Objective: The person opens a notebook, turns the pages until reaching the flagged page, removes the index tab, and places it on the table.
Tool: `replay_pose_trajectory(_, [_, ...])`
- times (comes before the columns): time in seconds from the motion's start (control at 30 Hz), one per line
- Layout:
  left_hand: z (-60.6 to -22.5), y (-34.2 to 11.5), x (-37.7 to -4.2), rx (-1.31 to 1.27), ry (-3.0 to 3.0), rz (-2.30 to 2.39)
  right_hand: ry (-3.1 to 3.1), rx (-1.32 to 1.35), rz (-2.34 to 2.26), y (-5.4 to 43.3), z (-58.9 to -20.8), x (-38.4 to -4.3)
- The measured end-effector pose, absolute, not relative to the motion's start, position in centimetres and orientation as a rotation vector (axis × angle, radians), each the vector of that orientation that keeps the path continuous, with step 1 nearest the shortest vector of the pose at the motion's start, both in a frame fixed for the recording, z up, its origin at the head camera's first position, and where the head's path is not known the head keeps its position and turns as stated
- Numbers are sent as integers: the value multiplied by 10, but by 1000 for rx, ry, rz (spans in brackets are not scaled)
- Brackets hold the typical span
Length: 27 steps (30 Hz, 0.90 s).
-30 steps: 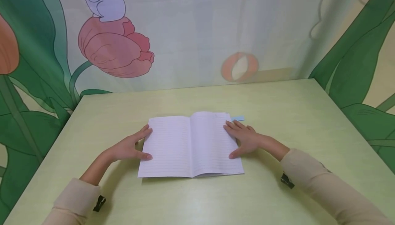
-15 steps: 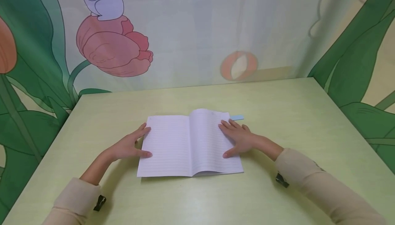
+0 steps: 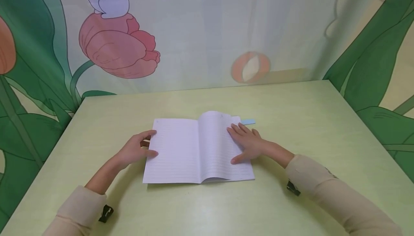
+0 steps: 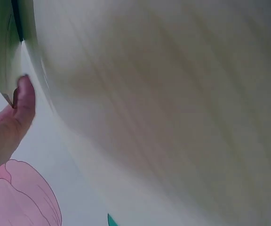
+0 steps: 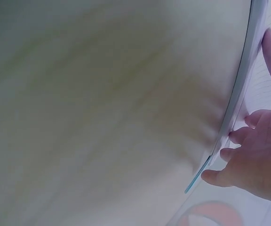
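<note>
An open lined notebook [image 3: 174, 149] lies on the table, its right-hand page bulging up near the spine. My left hand [image 3: 134, 151] holds the notebook's left edge, with the thumb on the page and some fingers partly hidden behind the edge; it also shows in the left wrist view as a hand [image 4: 13, 122] at the edge. My right hand [image 3: 250, 145] rests spread on the right page, fingers fairly straight and pressing near its outer edge. In the right wrist view this hand [image 5: 262, 141] lies along the notebook's thick side. A light blue tab [image 3: 248, 122] sticks out at the top right.
The pale green table [image 3: 200, 214] extends around the notebook on all sides. Behind it hangs a curtain [image 3: 194, 34] printed with a flower and leaves. Black clips [image 3: 106, 213] hang at both sleeve cuffs.
My right hand has slid a little leftward across the right page, and that page now bulges higher. The fingers of my left hand have bent more at the left edge.
</note>
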<state>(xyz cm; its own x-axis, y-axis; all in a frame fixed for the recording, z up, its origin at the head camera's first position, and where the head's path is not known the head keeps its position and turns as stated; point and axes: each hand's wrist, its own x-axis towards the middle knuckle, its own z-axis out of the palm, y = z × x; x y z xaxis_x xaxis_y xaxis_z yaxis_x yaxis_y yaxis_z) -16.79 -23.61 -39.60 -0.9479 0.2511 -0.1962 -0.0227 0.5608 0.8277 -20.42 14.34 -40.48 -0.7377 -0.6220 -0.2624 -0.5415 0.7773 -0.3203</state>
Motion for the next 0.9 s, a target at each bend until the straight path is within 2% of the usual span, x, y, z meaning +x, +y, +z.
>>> replay_pose_trajectory(0.43, [-394, -231, -170, 19, 2265, 1609, 2603, -918, -393, 132, -403, -203])
replay_pose_trajectory(0.9, [-390, -232, -170, 30, 2218, 1663, 2550, -962, -695, 112, -404, -203])
